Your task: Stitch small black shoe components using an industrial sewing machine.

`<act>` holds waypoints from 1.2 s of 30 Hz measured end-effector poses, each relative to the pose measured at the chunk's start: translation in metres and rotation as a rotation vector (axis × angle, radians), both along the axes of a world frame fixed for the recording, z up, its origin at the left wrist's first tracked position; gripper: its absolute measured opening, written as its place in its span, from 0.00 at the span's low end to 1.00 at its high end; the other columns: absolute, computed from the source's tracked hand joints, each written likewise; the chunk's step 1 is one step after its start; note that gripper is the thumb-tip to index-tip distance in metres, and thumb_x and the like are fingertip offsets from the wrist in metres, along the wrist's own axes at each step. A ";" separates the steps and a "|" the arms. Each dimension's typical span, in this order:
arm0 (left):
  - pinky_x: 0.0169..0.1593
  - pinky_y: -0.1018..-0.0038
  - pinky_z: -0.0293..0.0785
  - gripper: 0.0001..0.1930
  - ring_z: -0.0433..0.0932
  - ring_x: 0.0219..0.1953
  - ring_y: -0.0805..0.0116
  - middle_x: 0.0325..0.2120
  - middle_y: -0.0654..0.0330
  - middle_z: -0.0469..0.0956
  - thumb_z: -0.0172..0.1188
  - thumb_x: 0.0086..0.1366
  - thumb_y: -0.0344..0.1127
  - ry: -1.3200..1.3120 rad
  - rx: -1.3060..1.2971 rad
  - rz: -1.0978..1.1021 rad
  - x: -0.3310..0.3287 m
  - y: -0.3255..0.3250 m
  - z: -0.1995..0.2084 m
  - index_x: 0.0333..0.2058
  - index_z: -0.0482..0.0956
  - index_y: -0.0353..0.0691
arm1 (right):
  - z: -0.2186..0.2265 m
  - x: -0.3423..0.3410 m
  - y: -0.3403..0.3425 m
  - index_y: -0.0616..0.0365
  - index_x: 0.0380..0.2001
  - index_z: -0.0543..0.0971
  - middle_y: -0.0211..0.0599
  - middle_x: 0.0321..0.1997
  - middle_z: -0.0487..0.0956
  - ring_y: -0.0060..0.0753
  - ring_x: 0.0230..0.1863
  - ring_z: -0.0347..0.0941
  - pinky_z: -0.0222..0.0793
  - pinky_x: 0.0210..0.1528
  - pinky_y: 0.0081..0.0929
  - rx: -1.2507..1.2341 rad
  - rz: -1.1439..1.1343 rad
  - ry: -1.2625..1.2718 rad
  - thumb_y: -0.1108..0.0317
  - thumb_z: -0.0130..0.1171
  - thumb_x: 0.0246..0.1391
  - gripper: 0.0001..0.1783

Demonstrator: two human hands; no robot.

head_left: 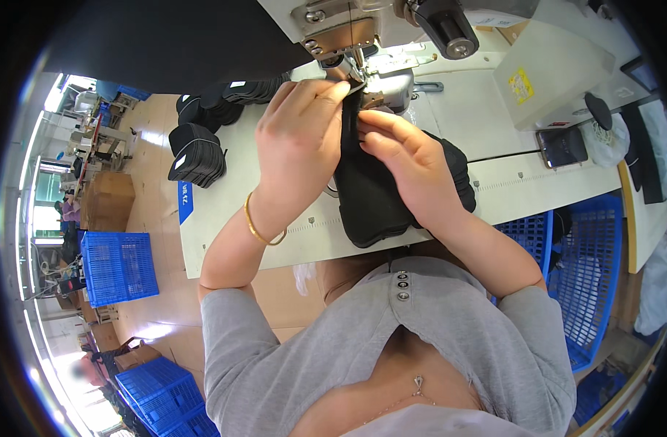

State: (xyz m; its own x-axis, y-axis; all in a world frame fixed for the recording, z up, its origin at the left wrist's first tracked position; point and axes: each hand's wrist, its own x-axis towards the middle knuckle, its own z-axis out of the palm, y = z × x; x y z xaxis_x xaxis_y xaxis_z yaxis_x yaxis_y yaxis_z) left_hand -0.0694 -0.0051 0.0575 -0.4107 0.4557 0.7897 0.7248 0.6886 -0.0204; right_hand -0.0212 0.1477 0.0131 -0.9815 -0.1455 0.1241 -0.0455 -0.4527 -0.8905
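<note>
Fabric (370, 193), black, lies on the bench (231, 193), narrow end at the sewing machine (333, 33). Left fingers (322, 95) pinch it there; I cannot tell whether right fingers (395, 125) grip. Black bundles (196, 154) sit left, a phone (563, 148) right.

Has fabric piece (373, 193) on table (239, 186), before sewing machine (337, 33). Has fabric stacks (196, 156) left, phone (563, 148) and basket (587, 284) right.

Head-worn fisheye view, looking down, close above left hand (301, 130), right hand (415, 164), worktable (457, 120)
</note>
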 end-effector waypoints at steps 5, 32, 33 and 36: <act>0.40 0.76 0.75 0.09 0.81 0.33 0.63 0.32 0.55 0.82 0.64 0.53 0.19 -0.355 0.217 -0.088 0.007 0.004 0.015 0.36 0.82 0.32 | -0.004 -0.010 -0.002 0.68 0.40 0.77 0.36 0.24 0.77 0.19 0.27 0.74 0.71 0.33 0.22 0.436 -0.119 0.151 0.70 0.54 0.60 0.11; 0.35 0.72 0.78 0.16 0.79 0.35 0.60 0.35 0.55 0.81 0.62 0.41 0.20 0.049 0.036 -0.141 0.024 0.013 -0.019 0.34 0.81 0.29 | 0.006 0.005 0.008 0.70 0.42 0.76 0.35 0.37 0.80 0.21 0.40 0.77 0.77 0.45 0.22 0.084 0.028 0.038 0.74 0.44 0.66 0.13; 0.35 0.72 0.78 0.16 0.79 0.35 0.60 0.35 0.55 0.81 0.62 0.41 0.20 0.051 0.037 -0.138 0.024 0.013 -0.021 0.34 0.81 0.29 | 0.006 0.005 0.008 0.70 0.42 0.76 0.35 0.37 0.80 0.21 0.40 0.77 0.77 0.45 0.22 0.085 0.032 0.041 0.74 0.44 0.66 0.13; 0.36 0.72 0.79 0.18 0.80 0.36 0.61 0.36 0.55 0.81 0.62 0.39 0.22 0.083 0.021 -0.126 0.025 0.013 -0.023 0.35 0.81 0.29 | 0.007 0.006 0.009 0.71 0.41 0.76 0.35 0.37 0.80 0.21 0.40 0.77 0.77 0.45 0.22 0.067 0.043 0.025 0.74 0.43 0.66 0.12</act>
State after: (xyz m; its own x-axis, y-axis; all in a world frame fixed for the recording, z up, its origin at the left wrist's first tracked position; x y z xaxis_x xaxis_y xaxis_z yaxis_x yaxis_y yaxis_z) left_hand -0.0444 0.0077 0.0343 -0.2846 0.4828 0.8282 0.8019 0.5933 -0.0704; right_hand -0.0151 0.1565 0.0201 -0.9709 -0.1962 0.1371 -0.0499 -0.3944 -0.9176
